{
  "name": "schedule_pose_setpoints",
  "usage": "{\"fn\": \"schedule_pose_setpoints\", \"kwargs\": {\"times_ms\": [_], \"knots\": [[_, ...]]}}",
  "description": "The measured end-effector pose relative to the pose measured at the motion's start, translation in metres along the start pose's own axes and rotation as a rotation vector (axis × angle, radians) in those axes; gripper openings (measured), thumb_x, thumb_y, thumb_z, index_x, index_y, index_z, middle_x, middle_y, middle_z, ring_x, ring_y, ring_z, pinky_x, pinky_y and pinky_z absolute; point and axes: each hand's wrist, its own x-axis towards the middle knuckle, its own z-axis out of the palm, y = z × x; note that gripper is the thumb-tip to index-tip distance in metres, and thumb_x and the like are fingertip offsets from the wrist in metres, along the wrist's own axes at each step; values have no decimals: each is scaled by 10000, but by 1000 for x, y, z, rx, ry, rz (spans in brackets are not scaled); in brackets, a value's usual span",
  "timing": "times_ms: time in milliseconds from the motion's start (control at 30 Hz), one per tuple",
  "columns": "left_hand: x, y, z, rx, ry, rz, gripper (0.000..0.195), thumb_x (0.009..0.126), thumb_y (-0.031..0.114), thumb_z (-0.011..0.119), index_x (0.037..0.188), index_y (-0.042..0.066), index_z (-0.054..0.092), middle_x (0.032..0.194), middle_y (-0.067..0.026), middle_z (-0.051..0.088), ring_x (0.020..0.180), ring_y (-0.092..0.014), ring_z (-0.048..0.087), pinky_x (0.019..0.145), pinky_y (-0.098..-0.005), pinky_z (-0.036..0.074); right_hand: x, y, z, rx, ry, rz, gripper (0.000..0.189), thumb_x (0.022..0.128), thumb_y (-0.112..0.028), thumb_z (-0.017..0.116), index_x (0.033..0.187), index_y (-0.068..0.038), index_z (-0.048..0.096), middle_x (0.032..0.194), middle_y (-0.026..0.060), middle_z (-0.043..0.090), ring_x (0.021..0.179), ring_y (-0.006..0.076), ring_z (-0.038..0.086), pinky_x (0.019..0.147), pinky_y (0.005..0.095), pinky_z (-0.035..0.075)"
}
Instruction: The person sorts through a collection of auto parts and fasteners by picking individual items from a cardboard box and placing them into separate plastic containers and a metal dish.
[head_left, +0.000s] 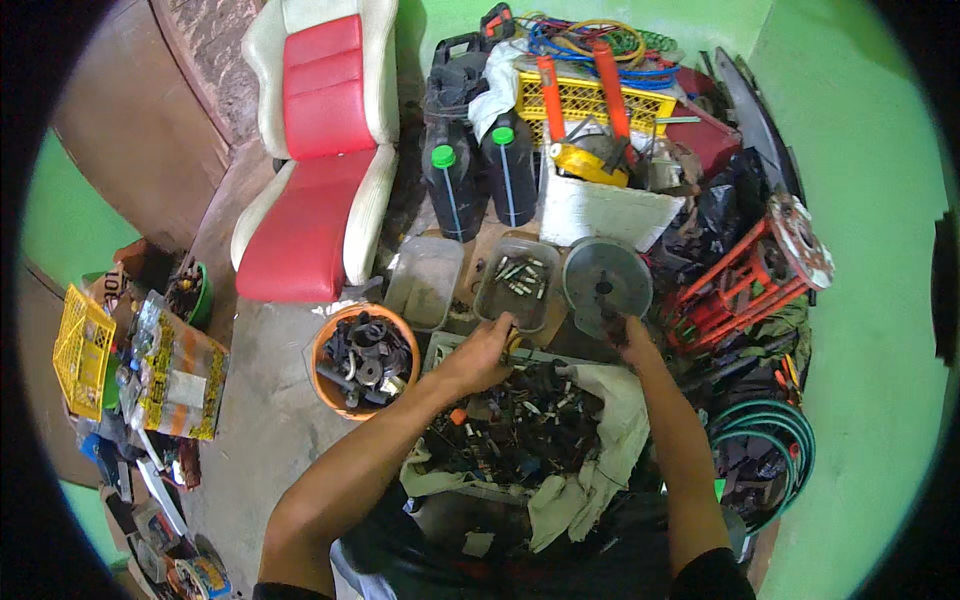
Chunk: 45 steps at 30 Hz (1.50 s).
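Observation:
My left hand (487, 351) is closed around a small tool with yellow handles (514, 343), perhaps pliers or cutters; its jaws are hard to make out. It is at the near rim of a clear rectangular plastic tub (491, 306) with several small white-and-dark cylindrical pieces (523, 276) inside. At the near edge of a round, translucent plastic container (592, 262), my right hand (634, 341) has its fingers by something dark, too blurred to name. Below both hands lies a cloth-lined bin (619, 420) full of mixed small electrical parts and wire scraps (517, 427).
Left of the tubs are another clear rectangular tub (427, 274) and an orange bucket (320, 375) of dark parts. Black jugs (454, 195) with green caps and a white foam box (600, 214) stand behind. An orange metal frame (739, 277) leans at right, above a coiled green hose (802, 442).

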Motion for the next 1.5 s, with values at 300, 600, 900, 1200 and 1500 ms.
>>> {"fn": "schedule_pose_setpoints", "kwargs": {"times_ms": [300,600,900,1200,1500], "knots": [[-3,-12,-6,-71,155,161,576,712,132,757,1145,59,384,1005,-180,590,974,-370,577,810,-418,462,7,1,22,221,134,22,477,887,-414,549,1215,-85,442,1122,109,486,978,273,501,895,446,447],[-8,25,-25,-300,48,97,598,713,173,780,1141,83,372,1000,-159,578,932,-331,574,824,-410,435,-62,-9,54,-137,-392,244,752,881,-583,454,1385,-55,276,1287,210,443,1173,371,458,999,517,377],[-39,59,-48,-305,120,253,596,795,224,712,1235,35,357,1116,-216,549,1057,-364,543,889,-405,419,-234,-51,163,-614,-532,-305,340,931,-242,538,1166,1,495,1022,86,595,901,197,610,783,355,525],[-66,70,-57,-628,-1,259,553,881,178,615,1314,-13,329,1175,-175,533,1095,-260,538,920,-372,441,-277,-44,178,-418,-524,-248,370,931,-150,516,1239,41,442,1110,117,568,981,200,581,821,361,510],[-85,80,-73,-1394,-375,88,397,929,152,541,1271,11,395,1083,-65,539,970,-159,571,824,-336,517,-309,-62,198,-167,-588,-66,290,932,-137,485,1190,-5,500,1004,59,588,906,162,573,839,380,476]]}}
